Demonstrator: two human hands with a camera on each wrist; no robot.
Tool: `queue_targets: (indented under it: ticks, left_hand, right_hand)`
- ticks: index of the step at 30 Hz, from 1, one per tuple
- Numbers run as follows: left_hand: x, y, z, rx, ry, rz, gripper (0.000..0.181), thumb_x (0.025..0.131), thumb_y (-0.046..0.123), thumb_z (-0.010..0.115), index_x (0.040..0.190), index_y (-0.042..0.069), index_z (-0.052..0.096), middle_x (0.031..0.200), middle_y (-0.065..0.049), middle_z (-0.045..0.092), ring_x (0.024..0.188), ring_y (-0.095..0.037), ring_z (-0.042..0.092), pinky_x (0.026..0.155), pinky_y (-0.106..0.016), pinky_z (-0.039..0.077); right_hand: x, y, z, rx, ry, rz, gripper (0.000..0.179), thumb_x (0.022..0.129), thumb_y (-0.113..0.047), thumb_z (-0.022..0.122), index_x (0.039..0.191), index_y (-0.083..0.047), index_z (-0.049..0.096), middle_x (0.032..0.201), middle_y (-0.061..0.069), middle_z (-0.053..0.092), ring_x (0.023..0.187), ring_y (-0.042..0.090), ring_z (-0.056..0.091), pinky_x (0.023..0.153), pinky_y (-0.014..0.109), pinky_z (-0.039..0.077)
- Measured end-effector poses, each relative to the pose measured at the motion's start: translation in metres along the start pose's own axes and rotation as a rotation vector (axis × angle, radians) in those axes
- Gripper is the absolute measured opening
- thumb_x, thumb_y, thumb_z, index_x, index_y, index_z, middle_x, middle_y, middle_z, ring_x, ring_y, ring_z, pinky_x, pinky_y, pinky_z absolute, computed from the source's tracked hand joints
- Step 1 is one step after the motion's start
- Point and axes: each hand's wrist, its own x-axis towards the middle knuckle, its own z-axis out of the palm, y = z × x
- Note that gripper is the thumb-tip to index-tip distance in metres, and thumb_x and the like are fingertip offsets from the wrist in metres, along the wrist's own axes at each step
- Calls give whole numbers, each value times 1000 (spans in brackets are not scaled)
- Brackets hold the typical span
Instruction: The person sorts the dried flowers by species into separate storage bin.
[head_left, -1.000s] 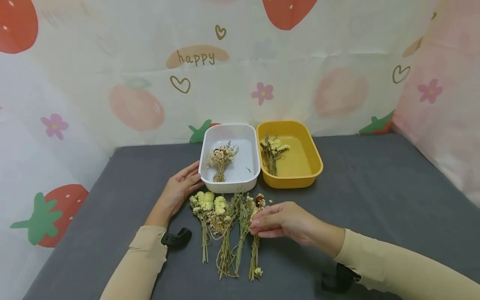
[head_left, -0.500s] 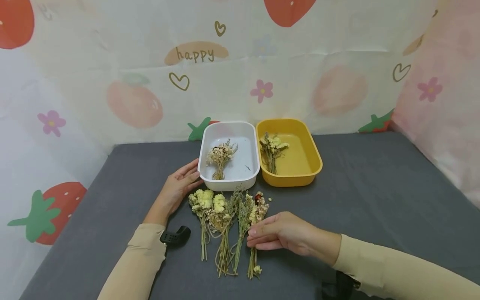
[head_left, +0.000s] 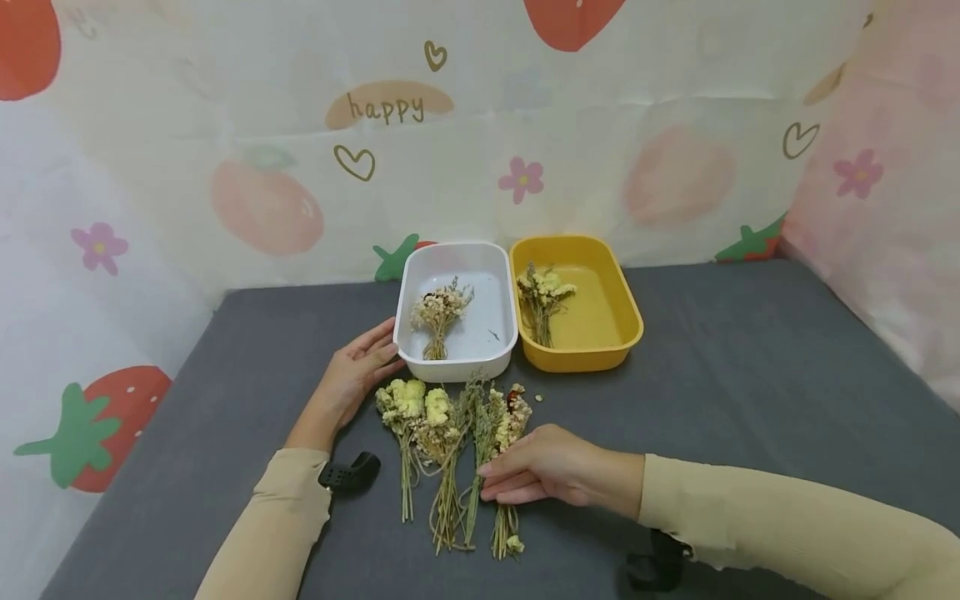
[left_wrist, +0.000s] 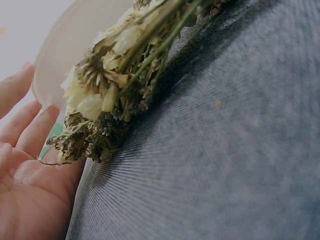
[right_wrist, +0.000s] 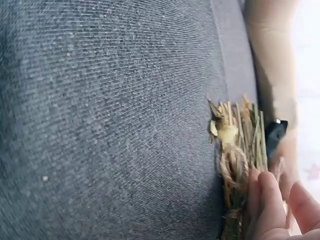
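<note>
My left hand [head_left: 351,377] rests with straight fingers along the left side of a white tray [head_left: 457,370]. In front of the tray, several tied bunches of dried flowers lie side by side on the grey cloth. A pale yellow bunch [head_left: 406,402] is leftmost, closest to my left hand. My right hand [head_left: 551,467] reaches over the rightmost bunch [head_left: 516,408], which has a reddish bloom, partly covering its stems. Its fingertips are at the stems of the green sprig bunch [head_left: 486,421]. In the right wrist view the thumb stands apart from the fingers [right_wrist: 270,200] beside the stems [right_wrist: 235,170].
One dried bunch [head_left: 440,312] lies in the white tray. Right beside it, a yellow tray [head_left: 603,308] holds another bunch [head_left: 546,292]. A patterned curtain [head_left: 442,183] hangs behind the table. A fallen floret [head_left: 538,398] lies on the grey cloth [head_left: 750,400].
My right hand has moved left and toward me, from the rightmost bunch's upper part to the green bunch's stems. The left hand stays at the white tray.
</note>
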Motion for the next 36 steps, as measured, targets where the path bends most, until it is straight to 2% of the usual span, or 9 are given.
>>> queue_targets:
  ticks: [5,12,19,23,27,36]
  left_hand:
    - [-2,-1,-1,-10,-1,-6,59,104,16,55,157,8,30,162,-12,32,148,-29,35,103,-23,53]
    - [-4,-2,-4,-7,7,-5,60,103,17,56,157,9,30,162,-11,32,148,-29,35,105,-25,52]
    - [-3,1,-3,-7,3,8,59,104,15,55,157,9,31,162,-11,33,147,-28,36,104,-24,53]
    - [-2,3,-3,-11,5,14,58,104,14,54,157,9,31,162,-12,33,147,-29,36,104,-25,53]
    - [-2,3,-3,-8,10,8,56,104,12,52,157,9,31,162,-12,32,148,-29,36,105,-26,53]
    - [-1,1,0,-19,-10,10,58,103,13,55,156,8,32,161,-12,34,147,-30,37,107,-29,52]
  right_hand:
    - [6,4,11,2,64,-36,22,92,-8,70,109,6,71,101,16,77,88,18,76,82,31,64]
    - [8,9,21,-25,104,-93,22,88,-3,73,107,9,72,101,19,76,84,16,75,79,31,64]
    - [11,12,24,18,165,-97,21,87,-1,73,106,8,70,91,11,77,76,12,74,75,29,65]
    - [7,12,20,53,156,-103,17,88,0,71,104,6,69,88,7,75,76,10,72,78,30,65]
    - [-2,13,14,77,103,-100,18,89,0,70,106,5,67,89,6,75,77,10,72,83,33,64]
    - [-21,25,-2,58,48,-131,34,90,-5,71,120,10,63,94,5,75,85,11,73,86,35,63]
